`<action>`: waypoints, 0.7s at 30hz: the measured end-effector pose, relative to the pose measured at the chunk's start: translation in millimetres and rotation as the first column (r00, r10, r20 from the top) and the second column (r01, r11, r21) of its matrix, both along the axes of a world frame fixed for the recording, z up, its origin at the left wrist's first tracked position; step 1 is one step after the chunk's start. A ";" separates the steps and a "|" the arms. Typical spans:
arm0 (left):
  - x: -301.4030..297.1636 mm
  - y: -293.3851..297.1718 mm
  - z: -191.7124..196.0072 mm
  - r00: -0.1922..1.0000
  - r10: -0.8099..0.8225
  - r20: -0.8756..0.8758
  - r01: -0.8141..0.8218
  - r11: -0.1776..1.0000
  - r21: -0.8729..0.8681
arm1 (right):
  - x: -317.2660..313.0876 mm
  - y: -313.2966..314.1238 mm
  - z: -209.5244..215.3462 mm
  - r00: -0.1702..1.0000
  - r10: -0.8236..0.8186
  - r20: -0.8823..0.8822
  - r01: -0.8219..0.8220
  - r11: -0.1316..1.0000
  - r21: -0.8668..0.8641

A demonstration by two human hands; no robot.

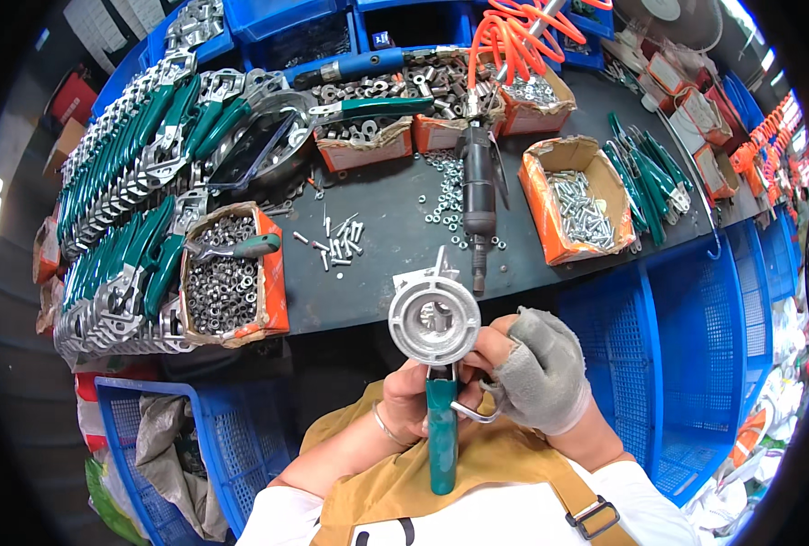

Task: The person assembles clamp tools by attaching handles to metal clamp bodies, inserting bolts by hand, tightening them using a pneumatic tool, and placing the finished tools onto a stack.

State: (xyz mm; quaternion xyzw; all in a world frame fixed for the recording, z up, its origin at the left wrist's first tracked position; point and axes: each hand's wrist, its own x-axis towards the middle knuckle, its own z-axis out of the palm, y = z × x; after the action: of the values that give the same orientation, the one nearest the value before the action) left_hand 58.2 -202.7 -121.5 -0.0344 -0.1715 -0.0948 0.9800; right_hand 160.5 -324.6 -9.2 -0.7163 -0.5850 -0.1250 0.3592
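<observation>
In front of my chest is a hand tool with a round, hollow cast-metal head (pixel 434 320) and a green-coated handle (pixel 442 437) pointing down toward me. My left hand (pixel 404 400), bare with a bracelet at the wrist, closes on it just below the head. From the other side my right hand (pixel 541 369), in a grey fingerless glove, has its bare fingertips pinched at the same joint. A bent metal rod (pixel 477 414) sticks out beside the handle under those fingers. The fingertips' exact contact behind the head is hidden.
Above the tool hangs a black pneumatic screwdriver (pixel 479 182) on an orange coiled hose (pixel 514 41). Loose screws (pixel 336 241) and nuts (pixel 443 187) lie on the dark bench. Cartons of nuts (pixel 263 264) and screws (pixel 525 173) flank them. Green-handled tools (pixel 122 155) are stacked left; blue crates (pixel 696 337) stand right.
</observation>
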 end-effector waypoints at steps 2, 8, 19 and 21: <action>-6.8 2.6 13.1 0.977 0.150 -0.151 -0.128 0.981 0.147 | -3.1 4.4 -2.4 0.998 -0.004 0.056 0.003 1.000 0.016; -33.9 32.7 50.3 0.922 0.295 -0.251 -0.212 0.927 0.310 | -25.2 33.8 -4.5 0.863 -0.057 -0.501 0.008 0.995 -0.101; -55.7 67.1 38.4 0.402 0.889 -0.220 -0.039 0.257 0.966 | -90.5 58.9 -69.9 0.242 -0.294 -0.925 -0.270 0.895 -0.355; -48.6 66.2 19.7 0.417 0.862 -0.288 0.074 0.283 0.956 | -96.7 52.6 -130.5 0.395 -0.198 -0.897 -0.150 0.949 -0.276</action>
State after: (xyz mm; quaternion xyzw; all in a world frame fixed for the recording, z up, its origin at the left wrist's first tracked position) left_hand 9.6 -136.5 -101.8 0.4947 0.3669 0.1550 0.7725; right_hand 63.8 -271.9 -139.7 -0.7216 -0.2912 0.3788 0.5010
